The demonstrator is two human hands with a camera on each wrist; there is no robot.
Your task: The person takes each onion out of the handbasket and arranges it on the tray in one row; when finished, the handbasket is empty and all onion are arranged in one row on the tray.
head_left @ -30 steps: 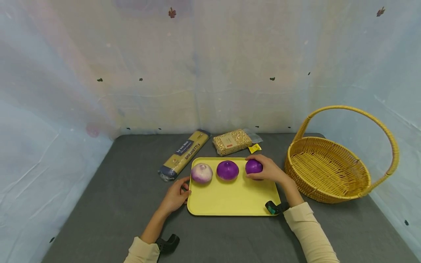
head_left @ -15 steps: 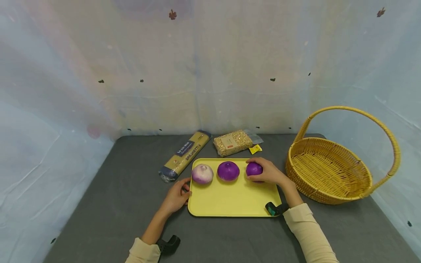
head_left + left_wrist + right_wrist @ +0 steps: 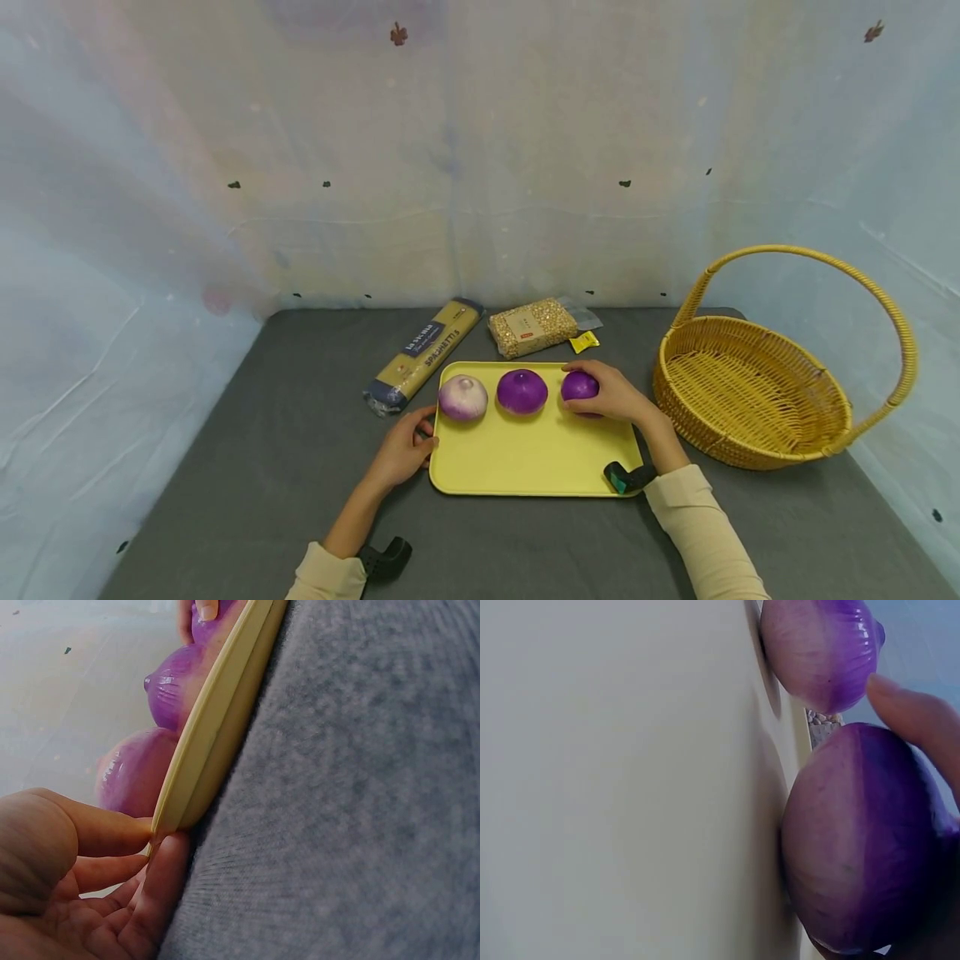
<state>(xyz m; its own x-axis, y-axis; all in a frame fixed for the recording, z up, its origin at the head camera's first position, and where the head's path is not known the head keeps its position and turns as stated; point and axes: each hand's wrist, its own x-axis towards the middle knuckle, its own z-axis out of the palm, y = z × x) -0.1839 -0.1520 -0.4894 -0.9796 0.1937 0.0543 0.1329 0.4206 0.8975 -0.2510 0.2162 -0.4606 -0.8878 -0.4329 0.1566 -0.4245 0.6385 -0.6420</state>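
Note:
A yellow tray [image 3: 532, 458] lies on the dark table and bears a row of onions along its far side. At the left is a pale onion with purple shading [image 3: 463, 398]; a deep purple onion [image 3: 522, 392] sits in the middle. My left hand [image 3: 402, 446] pinches the tray's left rim between thumb and fingers, as the left wrist view shows. My right hand [image 3: 615, 392] grips the rightmost purple onion [image 3: 855, 847] from the right, thumb on the near side and fingers on the far side. That onion sits low, right at the tray's surface.
A yellow wicker basket [image 3: 750, 450] with a tall handle stands right of the tray. Behind the tray lie a spaghetti packet [image 3: 423, 354], a bag of grains or beans [image 3: 532, 327] and a small yellow packet [image 3: 584, 342]. A pale curtain [image 3: 480, 167] hangs behind the table.
The whole head view has shifted slightly. Both hands keep their places on the tray rim and the right onion.

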